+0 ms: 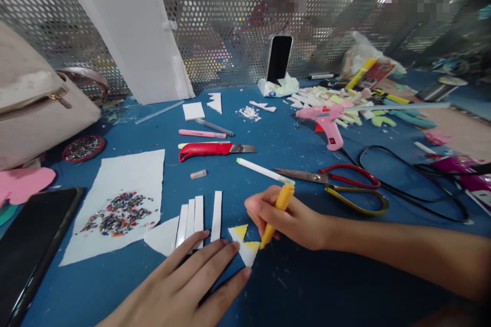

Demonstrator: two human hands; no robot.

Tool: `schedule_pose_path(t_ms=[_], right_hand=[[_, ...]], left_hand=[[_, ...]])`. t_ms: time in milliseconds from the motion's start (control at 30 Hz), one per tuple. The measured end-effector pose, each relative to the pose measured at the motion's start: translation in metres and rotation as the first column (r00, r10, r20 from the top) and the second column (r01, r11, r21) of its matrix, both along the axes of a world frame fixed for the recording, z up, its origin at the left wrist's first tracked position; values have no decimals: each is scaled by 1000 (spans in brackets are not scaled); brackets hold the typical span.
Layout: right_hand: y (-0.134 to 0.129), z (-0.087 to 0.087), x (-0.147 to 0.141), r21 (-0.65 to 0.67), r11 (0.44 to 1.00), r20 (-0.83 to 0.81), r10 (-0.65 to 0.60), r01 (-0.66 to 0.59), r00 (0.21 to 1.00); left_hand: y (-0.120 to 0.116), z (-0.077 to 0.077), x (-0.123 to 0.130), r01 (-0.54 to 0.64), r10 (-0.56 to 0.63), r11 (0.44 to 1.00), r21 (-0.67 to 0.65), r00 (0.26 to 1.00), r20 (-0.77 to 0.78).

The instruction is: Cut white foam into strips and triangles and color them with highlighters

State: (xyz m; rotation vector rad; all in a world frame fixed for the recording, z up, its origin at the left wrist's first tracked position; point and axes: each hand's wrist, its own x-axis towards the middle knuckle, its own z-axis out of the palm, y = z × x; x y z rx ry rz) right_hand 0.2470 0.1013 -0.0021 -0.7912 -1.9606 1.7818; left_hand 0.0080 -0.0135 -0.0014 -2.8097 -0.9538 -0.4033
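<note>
My right hand (286, 214) is closed round a yellow marker (282, 202), its tip down at the right edge of a small white cutout (249, 254). Two pointed parts of that cutout are coloured yellow. My left hand (203, 276) lies flat with the fingers stretched out, fingertips touching the cutout's left and lower edges. Beyond those fingers are several narrow white strips (217, 214) and a rounded white piece (163, 235). A white pen with a green end (261, 168) lies just past my right hand.
A red utility knife (207, 149) with its blade out and open scissors (326, 178) lie ahead. At right are a pink glue gun (326, 117) and its black cable (362, 158). Left are a paper (130, 173) with loose beads, a dark phone (38, 245) and a bag (34, 97).
</note>
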Motion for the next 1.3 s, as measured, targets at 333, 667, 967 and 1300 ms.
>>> schedule_pose_path(t_ms=[333,667,967,1300], right_hand=[[0,0,1,7,1000,-32,-16,16,999],[1,-2,0,1,1000,-7,-5,5,1000],[2,-1,0,12,1000,-26,-19,20,999],[1,-1,2,12,1000,2,-3,3,1000]], left_hand=[[1,-5,2,-19,20,1000,-20,1000,17],[3,-2,0,-9,9,1000,-4,1000,-16],[1,-1,-1,-16,16,1000,11,1000,-19],[3,-1,2,-14,14,1000,11,1000,-13]])
